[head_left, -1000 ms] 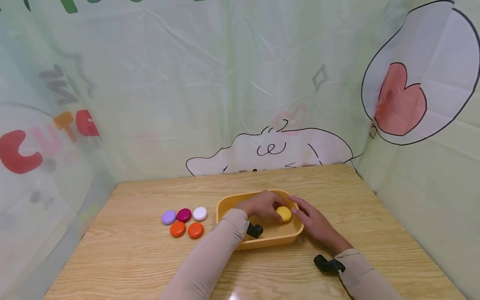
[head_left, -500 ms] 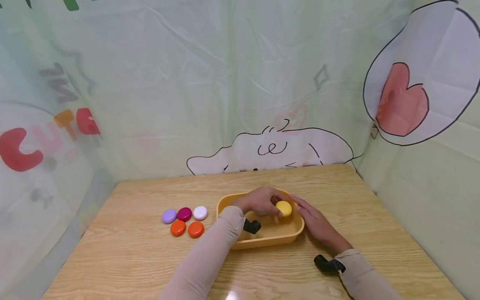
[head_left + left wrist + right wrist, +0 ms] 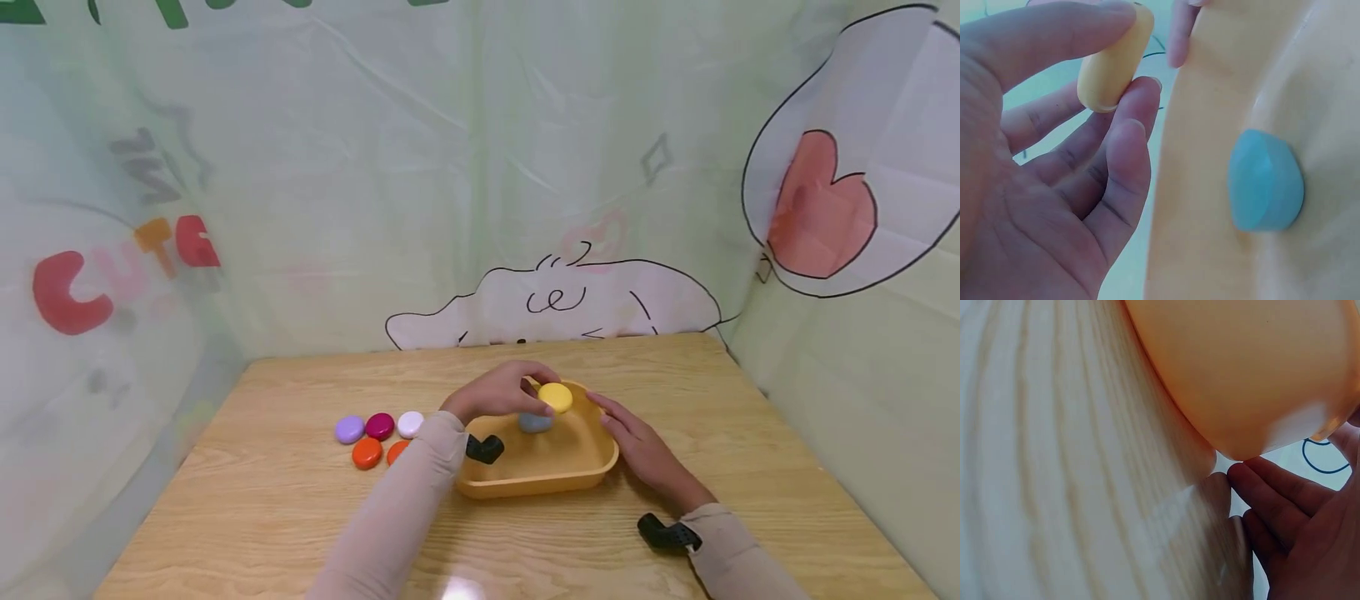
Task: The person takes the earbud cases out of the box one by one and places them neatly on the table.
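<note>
My left hand (image 3: 495, 392) pinches a round, glossy yellow disc (image 3: 556, 397) between thumb and fingertips, raised over the back part of an orange-yellow plastic tray (image 3: 536, 485). In the left wrist view the yellow disc (image 3: 1110, 72) shows edge-on, thick and rounded. Inside the tray, near its back wall, a blue disc (image 3: 536, 422) lies partly under the left hand in the head view; the left wrist view shows this blue disc (image 3: 1266, 181) against the wall. My right hand (image 3: 637, 442) rests against the tray's right end with extended fingers (image 3: 1272, 500) along the outer wall.
Left of the tray, a lilac disc (image 3: 349, 429), a dark magenta disc (image 3: 380, 426) and a white disc (image 3: 410, 424) form a back row. Before them lie two orange-red discs, one (image 3: 367, 453) in full view, the other (image 3: 397, 451) partly behind the left sleeve. A wooden table (image 3: 225, 517) bears everything.
The left hand has lifted the yellow disc from inside the tray, up and leftward. The blue disc, hidden before, has come into view. The right hand has stayed at the tray's end.
</note>
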A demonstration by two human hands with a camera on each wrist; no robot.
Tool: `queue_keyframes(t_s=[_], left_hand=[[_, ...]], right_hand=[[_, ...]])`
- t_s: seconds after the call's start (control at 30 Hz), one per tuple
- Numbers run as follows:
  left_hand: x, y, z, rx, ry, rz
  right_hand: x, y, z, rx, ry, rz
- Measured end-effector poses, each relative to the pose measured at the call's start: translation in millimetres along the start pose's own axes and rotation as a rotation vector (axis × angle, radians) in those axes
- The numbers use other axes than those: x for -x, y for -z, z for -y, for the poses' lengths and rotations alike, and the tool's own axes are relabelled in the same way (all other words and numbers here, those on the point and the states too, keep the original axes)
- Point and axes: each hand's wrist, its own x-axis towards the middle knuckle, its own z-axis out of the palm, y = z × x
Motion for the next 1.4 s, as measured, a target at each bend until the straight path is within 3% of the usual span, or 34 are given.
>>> queue_keyframes(t_s=[0.23,0.47,0.77,1.07,1.4], left_hand=[[17.7,11.3,1.9,0.028,0.04,-0.061],[38.6,24.5,6.1,0.111,0.037,-0.112],[67.3,40.7,23.4,0.179,0.074,-0.196],[102.0,47.9,29.5,0.277,0.069,-0.345],[140.1,51.5,46.8,0.335,0.129,-0.416]], right_hand=[[1,1,-3,0.013,0.004,-0.005],[1,1,-5,0.019,0.015,0.001],[1,0,-4,0.022,0.015,0.0],[-3,5,-3,0.036,0.037,0.003],[-2,3,-1,0.029,0.051,0.006]])
